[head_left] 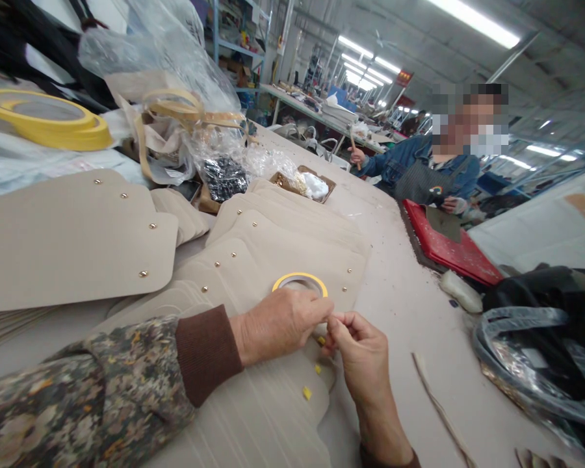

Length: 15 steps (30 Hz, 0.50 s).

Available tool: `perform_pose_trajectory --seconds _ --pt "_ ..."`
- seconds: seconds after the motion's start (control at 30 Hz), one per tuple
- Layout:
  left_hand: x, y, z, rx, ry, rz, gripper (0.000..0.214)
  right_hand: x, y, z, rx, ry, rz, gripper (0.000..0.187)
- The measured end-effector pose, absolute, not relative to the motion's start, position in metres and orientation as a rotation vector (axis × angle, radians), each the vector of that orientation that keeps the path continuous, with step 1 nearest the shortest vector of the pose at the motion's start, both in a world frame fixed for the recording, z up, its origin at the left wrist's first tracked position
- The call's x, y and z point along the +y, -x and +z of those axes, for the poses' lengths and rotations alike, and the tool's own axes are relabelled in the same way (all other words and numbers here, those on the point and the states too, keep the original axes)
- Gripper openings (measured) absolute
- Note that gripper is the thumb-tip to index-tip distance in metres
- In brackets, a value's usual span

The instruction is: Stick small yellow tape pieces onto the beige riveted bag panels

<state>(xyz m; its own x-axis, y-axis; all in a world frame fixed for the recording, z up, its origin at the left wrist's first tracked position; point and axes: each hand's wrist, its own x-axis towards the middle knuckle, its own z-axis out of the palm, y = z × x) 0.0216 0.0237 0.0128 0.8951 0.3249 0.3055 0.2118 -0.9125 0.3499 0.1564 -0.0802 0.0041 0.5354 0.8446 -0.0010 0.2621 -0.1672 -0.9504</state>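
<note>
My left hand (283,322) is closed around the near side of a roll of yellow tape (299,277), whose far rim shows above my knuckles. Against its fingertips, my right hand (363,354) makes a pinch; what lies between those fingers is hidden. Both hands are over a fanned stack of beige panels (292,234) with small metal studs near their edges. Small yellow tape pieces (307,392) stick to the panels just below my fingers.
More beige studded panels (68,240) lie at left. Yellow tape rolls (43,120) rest on plastic behind them. A small cardboard box (324,184) holds metal bits and a white bag. Across the table a co-worker (419,169) holds a tool beside a red board (448,240).
</note>
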Motion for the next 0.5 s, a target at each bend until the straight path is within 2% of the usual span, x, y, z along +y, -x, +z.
perform_pose_trajectory --seconds 0.2,0.37,0.5 --pt "0.020 -0.022 0.011 0.387 -2.805 0.639 0.010 -0.078 -0.184 -0.005 -0.672 1.788 0.690 0.032" --pt "0.025 -0.024 0.008 0.548 -2.972 0.428 0.010 -0.081 -0.207 -0.009 -0.699 1.863 0.943 0.042" --pt "0.029 -0.027 0.007 0.525 -2.997 0.315 0.009 -0.081 -0.202 -0.010 -0.810 1.952 0.935 0.043"
